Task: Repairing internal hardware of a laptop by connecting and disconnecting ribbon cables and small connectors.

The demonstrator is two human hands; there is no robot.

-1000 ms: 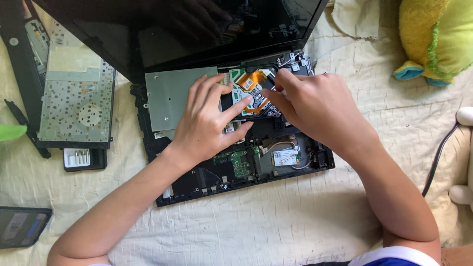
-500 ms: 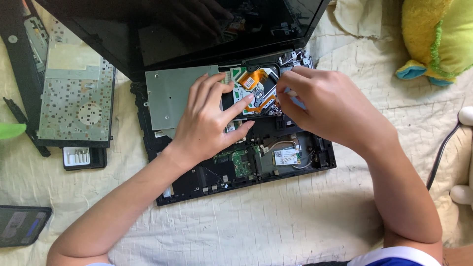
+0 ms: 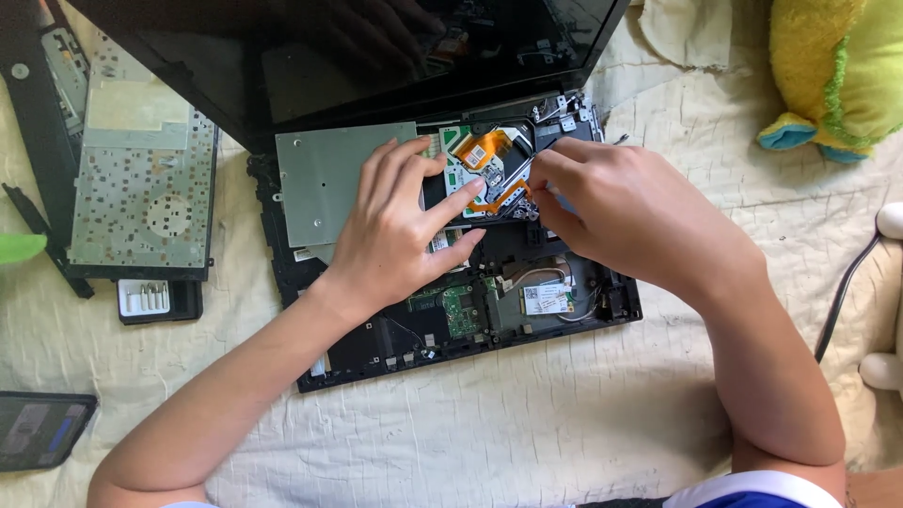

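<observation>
An opened black laptop base [image 3: 376, 343] lies on a cream cloth with its boards bare. My left hand [image 3: 400, 235] rests flat on it with fingers spread, fingertips on the silver metal plate [image 3: 320, 179] and beside the orange flex cable [image 3: 484, 146]. My right hand [image 3: 630, 216] is pinched shut over the cable's right end, holding a small thin tool, seemingly a screwdriver, whose tip touches the board there. Most of the tool is hidden in the hand.
The dark laptop screen [image 3: 376, 47] stands open behind. A detached keyboard [image 3: 141, 188] lies face down at left, with a small box of bits [image 3: 150, 299] below it and a phone [image 3: 38, 428] lower left. A plush toy [image 3: 837, 75] and a black cable [image 3: 842, 292] are at right.
My right hand has shifted slightly rightward while working at the orange cable. My left hand has stayed in place.
</observation>
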